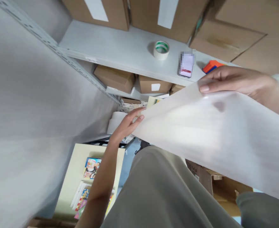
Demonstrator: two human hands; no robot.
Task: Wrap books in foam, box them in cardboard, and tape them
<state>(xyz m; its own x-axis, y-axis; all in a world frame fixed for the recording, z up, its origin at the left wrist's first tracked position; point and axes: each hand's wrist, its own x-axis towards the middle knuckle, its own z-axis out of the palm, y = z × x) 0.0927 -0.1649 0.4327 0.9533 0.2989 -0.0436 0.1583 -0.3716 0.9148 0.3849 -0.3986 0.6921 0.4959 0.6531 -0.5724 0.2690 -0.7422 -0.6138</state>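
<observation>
Sheet [213,133] betw. both, left hand [127,123] pinching lower edge, right hand [239,84] gripping top.

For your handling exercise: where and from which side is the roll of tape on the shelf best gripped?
The tape roll lies flat on the white shelf with its hole upward and open space around it. Probably come from above, pinching across the outer rim, or one finger inside the hole.

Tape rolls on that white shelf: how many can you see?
1. The tape roll lies flat on the white shelf, in front of the cardboard boxes and left of the phone. More could be hidden behind the white sheet held in both hands.
</observation>
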